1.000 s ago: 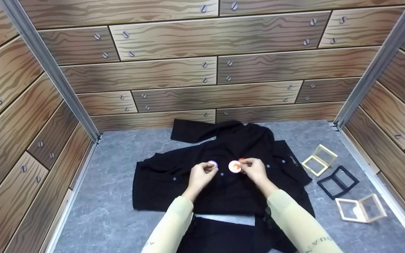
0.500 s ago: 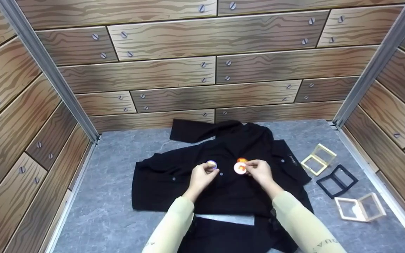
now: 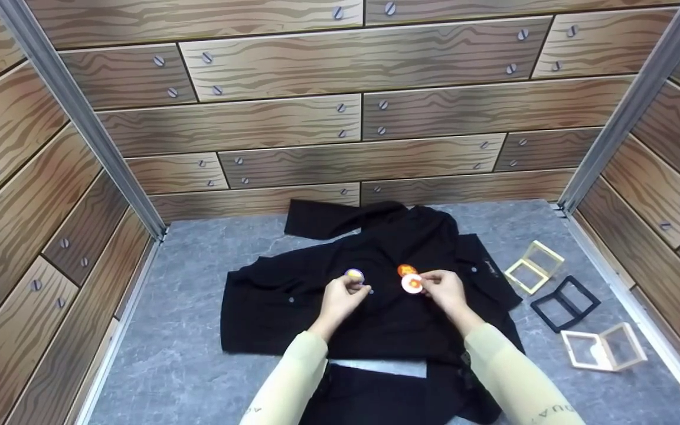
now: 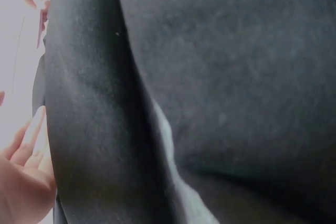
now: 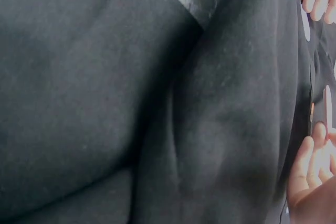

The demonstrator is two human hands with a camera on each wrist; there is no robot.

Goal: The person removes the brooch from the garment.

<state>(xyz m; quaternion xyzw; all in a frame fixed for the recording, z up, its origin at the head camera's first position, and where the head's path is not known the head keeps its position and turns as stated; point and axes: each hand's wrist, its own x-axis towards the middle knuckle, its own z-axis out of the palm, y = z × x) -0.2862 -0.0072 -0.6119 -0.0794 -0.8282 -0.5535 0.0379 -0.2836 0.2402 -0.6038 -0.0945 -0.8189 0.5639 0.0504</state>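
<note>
My left hand pinches a round badge with a blue rim and yellow middle, its lower edge behind the fingertips. My right hand holds a white round badge with an orange design by its right edge. Just behind that one, an orange-red round badge lies on the black shirt, partly overlapped in the head view. Buttons dot the shirt beneath both hands. Dark cloth fills most of both wrist views; in the right one, the white badge shows edge-on at the fingers.
Three opened frame-like cases stand on the grey floor to the right: a yellow case, a black case and a pale pink case with something white in it. Wood-patterned walls enclose the back and sides.
My right hand has moved right and slightly nearer with the white badge, uncovering more of the orange-red badge. The left hand has stayed almost in place, its fingertips a little lower on its badge.
</note>
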